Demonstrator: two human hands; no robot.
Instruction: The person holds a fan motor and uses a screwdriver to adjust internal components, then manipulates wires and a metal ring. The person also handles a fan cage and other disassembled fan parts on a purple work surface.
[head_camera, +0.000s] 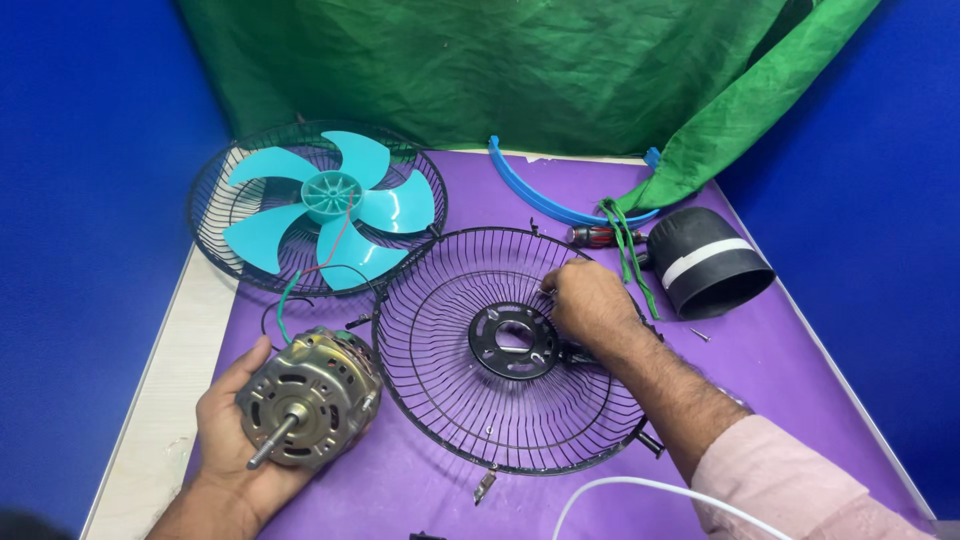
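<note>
My left hand (228, 435) holds a grey metal fan motor (310, 398) with its shaft pointing toward me, at the lower left of the purple mat. Red and green wires (300, 285) run from the motor up toward the blade. My right hand (590, 300) rests on a black wire fan guard (505, 350) lying flat in the middle, fingers closed on its wires beside the black centre ring (515, 342). Whether a small part is pinched in those fingers is hidden.
A teal fan blade (325, 208) lies in a second black wire guard (215, 215) at the back left. A blue plastic rim strip (545, 195), a red-handled screwdriver (597, 236), a black motor cover (708, 262) and a loose screw (699, 335) sit at the right. A white cable (640, 487) crosses the front edge. Green cloth (520, 70) hangs behind.
</note>
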